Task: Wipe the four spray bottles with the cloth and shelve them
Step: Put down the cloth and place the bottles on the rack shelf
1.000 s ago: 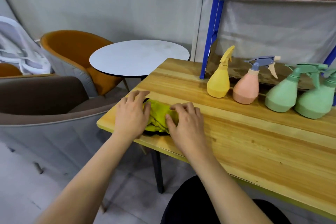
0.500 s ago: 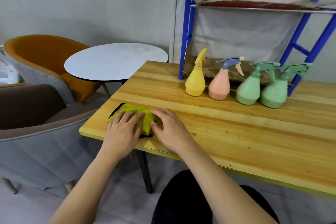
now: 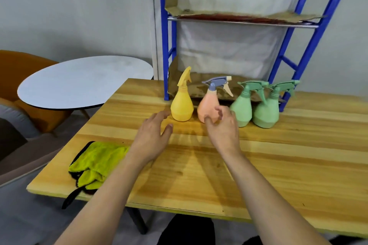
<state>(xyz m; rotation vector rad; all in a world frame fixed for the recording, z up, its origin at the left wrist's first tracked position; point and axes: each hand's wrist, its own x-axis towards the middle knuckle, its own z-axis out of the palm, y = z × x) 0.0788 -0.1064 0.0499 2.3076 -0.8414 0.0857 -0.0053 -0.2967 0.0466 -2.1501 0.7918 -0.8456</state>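
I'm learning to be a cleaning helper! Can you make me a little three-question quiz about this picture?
1. How many spray bottles stand on the wooden table?
2. True or false: the left hand grips the yellow cloth.
3. Which bottle is the right hand in front of: (a) yellow bottle, (b) pink bottle, (c) a green bottle?

Key: 1. four; 2. false, the cloth lies alone; 3. b.

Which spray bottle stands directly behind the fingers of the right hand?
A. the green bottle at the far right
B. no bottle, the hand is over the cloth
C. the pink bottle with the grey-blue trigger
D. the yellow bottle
C: the right hand hovers with loosely curled fingers in front of the pink bottle, holding nothing; the cloth lies apart at the table's left corner.
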